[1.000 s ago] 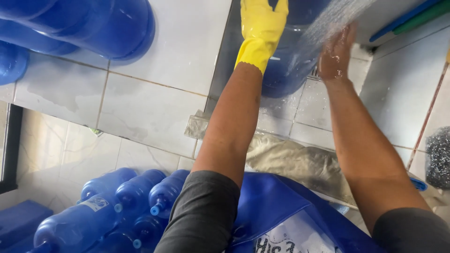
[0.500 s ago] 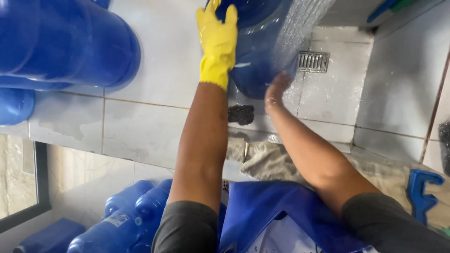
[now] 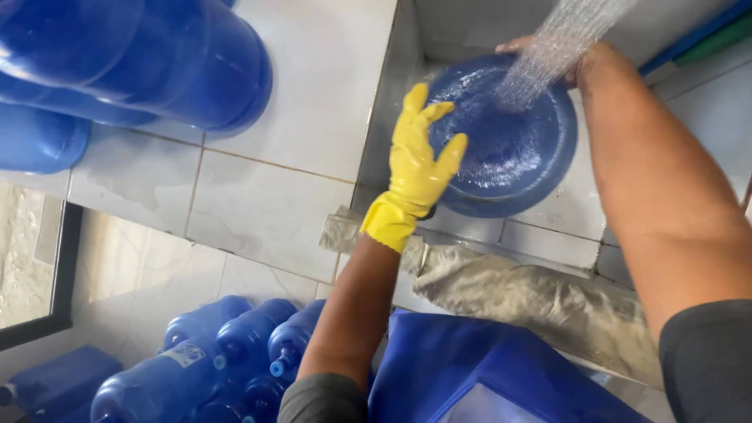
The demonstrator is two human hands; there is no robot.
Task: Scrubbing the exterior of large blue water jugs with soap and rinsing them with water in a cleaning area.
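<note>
Left hand (image 3: 419,160), in a yellow rubber glove, lay flat with fingers spread against the near-left edge of the big blue water jug (image 3: 501,137), pressing on its round bottom rather than gripping. Right hand (image 3: 548,59) was bare and sat on the jug's far rim, mostly hidden behind the water spray (image 3: 560,43); it touched the jug, but whether the fingers curled round it could not be told. The jug lay on its side in the tiled wash bay (image 3: 548,239) at far right, bottom facing the camera, spray hitting the upper part of that face. A wet grey cloth (image 3: 525,294) was draped along the tiled ledge just near of the bay. More blue jugs were stacked on the tiled floor at far left (image 3: 141,70), and a cluster of capped ones (image 3: 211,352) stood near left. A blue apron (image 3: 486,376) showed at the near edge. Risks, as a judgement: the wet plastic looked slippery, so with an open palm on one side the jug could roll or slide off the hands; spray bouncing off the curved bottom could soak the ledge and floor tiles, making footing slick.
</note>
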